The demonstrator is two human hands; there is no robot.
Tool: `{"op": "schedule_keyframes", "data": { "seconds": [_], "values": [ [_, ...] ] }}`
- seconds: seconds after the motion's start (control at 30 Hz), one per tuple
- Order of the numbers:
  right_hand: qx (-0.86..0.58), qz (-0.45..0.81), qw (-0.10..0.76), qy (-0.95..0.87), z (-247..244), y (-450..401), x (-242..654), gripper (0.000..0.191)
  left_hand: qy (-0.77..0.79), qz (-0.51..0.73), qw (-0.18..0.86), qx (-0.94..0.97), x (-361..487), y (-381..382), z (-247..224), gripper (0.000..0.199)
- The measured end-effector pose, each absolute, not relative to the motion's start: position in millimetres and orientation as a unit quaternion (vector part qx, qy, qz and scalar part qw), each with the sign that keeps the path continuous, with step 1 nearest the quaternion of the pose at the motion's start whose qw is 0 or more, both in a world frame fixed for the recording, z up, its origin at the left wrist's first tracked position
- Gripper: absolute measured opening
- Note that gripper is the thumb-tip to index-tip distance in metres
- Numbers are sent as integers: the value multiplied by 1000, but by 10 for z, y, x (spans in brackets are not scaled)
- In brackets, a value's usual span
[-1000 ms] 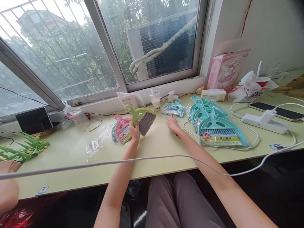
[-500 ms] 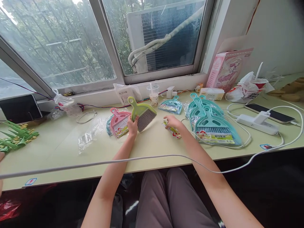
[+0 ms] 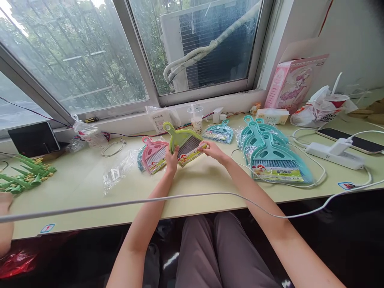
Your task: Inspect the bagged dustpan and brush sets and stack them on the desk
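My left hand (image 3: 171,161) is closed around the left side of a green dustpan-and-brush set (image 3: 177,137), its handle tilted up to the left. Between the thumb and fingers of my right hand (image 3: 214,151) is the right end of a printed label card (image 3: 191,157). The card lies across the brush's grey bristles. Just left of my left hand, a pink dustpan-and-brush set (image 3: 151,151) rests on a teal one. Several wrapped teal dustpan sets (image 3: 268,154) are piled to the right, and one small teal set (image 3: 220,131) lies near the window.
Crumpled clear plastic (image 3: 118,171) lies at the left of the table (image 3: 207,192). A white cable (image 3: 192,196) crosses in front of my forearms. A lidded cup (image 3: 196,120) stands by the sill. On the right is a power strip (image 3: 336,154). Another person's hand (image 3: 4,204) shows at far left.
My right hand has moved left with the label card and brought it against the bristles of the green set. My left hand keeps its grip. The view has shifted slightly.
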State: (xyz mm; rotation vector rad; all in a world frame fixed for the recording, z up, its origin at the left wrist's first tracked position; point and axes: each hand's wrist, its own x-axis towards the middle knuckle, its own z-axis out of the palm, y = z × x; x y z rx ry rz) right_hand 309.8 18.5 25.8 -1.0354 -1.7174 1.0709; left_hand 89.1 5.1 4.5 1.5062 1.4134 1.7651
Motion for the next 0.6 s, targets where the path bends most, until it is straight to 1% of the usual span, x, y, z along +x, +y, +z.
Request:
{"op": "schedule_keyframes", "data": {
  "seconds": [0.07,0.13,0.23,0.3,0.43,0.6],
  "values": [
    [-447,364,450,-682,217,216,3070,40,481,636,270,540,924,47,41,45],
    [-489,309,460,-674,176,247,3063,36,473,628,312,533,962,40,36,51],
    [-540,266,475,-642,140,262,3066,34,467,623,317,542,1018,22,37,62],
    [-560,250,486,-622,133,256,3064,36,452,626,307,557,1049,9,40,65],
    [-559,236,472,-639,135,240,3034,36,432,626,328,561,1084,-7,31,65],
    [-562,128,425,-698,148,181,2978,21,403,604,356,588,1105,-13,3,70]
  ]
}}
